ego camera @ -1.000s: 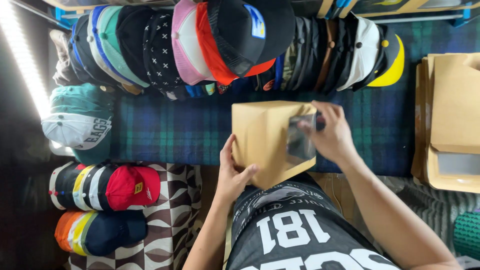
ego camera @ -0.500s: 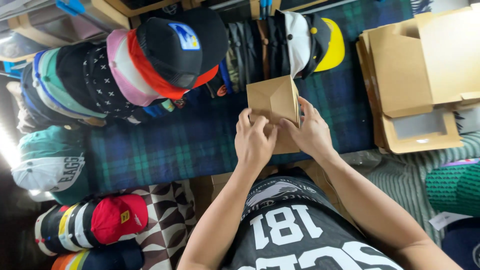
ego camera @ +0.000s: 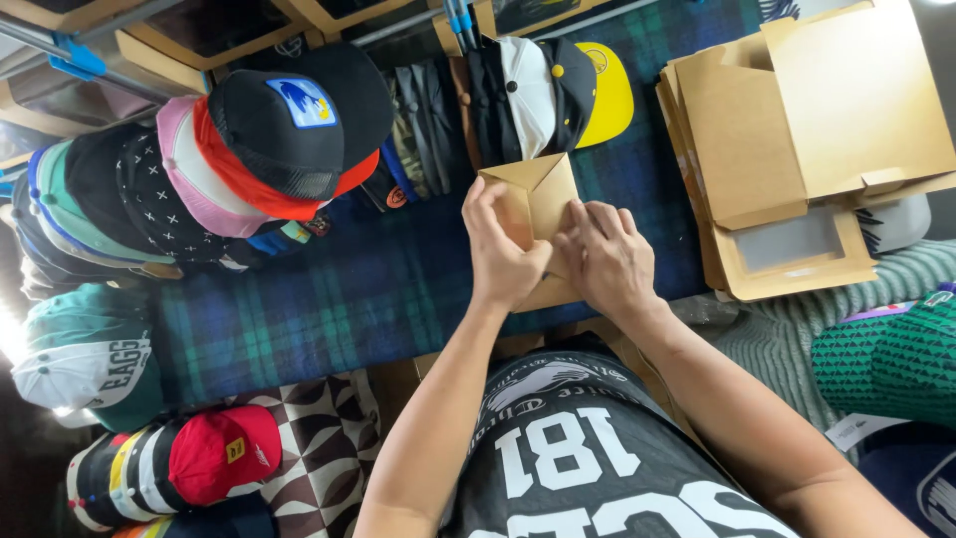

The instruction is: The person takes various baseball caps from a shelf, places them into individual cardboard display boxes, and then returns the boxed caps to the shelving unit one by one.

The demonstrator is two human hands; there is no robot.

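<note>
Surface: a table under a blue and green plaid cloth (ego camera: 329,299); the person stands at its near edge, arms reaching over it.
Box: a small brown cardboard box (ego camera: 538,204) sits near the middle of the cloth, close to the near edge, one pointed flap standing up on its far side.
Left hand: the left hand (ego camera: 501,254) presses on the left side of the box, fingers curled in narrow over the flap edge, apparently to hold the fold down.
Right hand: the right hand (ego camera: 609,261) lies flat on the right side of the box, fingers close together and extended, bearing down on the card; this appears to steady the box against the other hand's push.
Grip: both hands touch the box; neither lifts it clear of the cloth so far as can be seen.
Flat cartons: a stack of unfolded brown cartons (ego camera: 797,149) occupies the right end of the table, well apart from the hands.
Caps, far edge: a row of caps (ego camera: 538,90) stands along the far edge, just beyond the box.
Caps, left: stacked caps (ego camera: 249,149) crowd the far left corner; a red cap (ego camera: 214,458) lies below the near left corner.
</note>
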